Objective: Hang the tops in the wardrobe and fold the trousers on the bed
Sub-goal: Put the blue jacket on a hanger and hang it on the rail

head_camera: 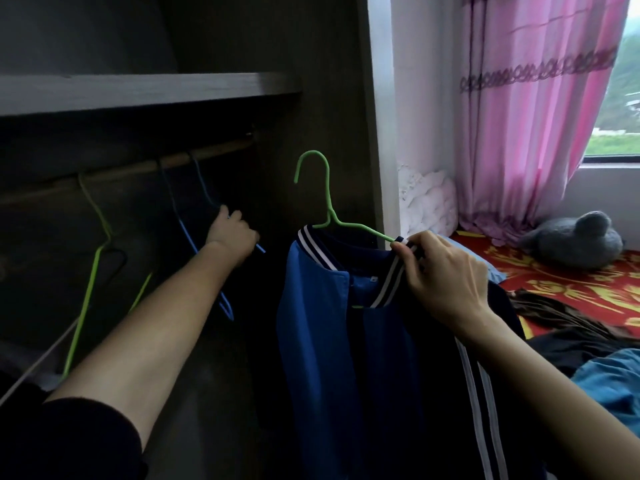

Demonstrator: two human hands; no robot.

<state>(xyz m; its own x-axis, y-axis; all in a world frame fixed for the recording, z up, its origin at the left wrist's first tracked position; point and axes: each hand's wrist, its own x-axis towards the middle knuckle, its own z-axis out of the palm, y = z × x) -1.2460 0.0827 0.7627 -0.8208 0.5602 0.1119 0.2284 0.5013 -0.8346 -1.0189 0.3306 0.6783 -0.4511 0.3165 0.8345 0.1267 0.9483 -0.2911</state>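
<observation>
A blue and navy jacket with a striped collar hangs on a green wire hanger in front of the open wardrobe. My right hand pinches the collar and the hanger's right arm and holds both up. The hanger's hook is free, to the right of the wooden rail. Inside the wardrobe, my left hand is closed on a blue hanger that hangs from the rail. Another green hanger hangs empty further left.
A wardrobe shelf runs just above the rail. On the right, the bed with a red patterned cover carries dark garments, a blue garment and a grey plush toy. A pink curtain hangs by the window.
</observation>
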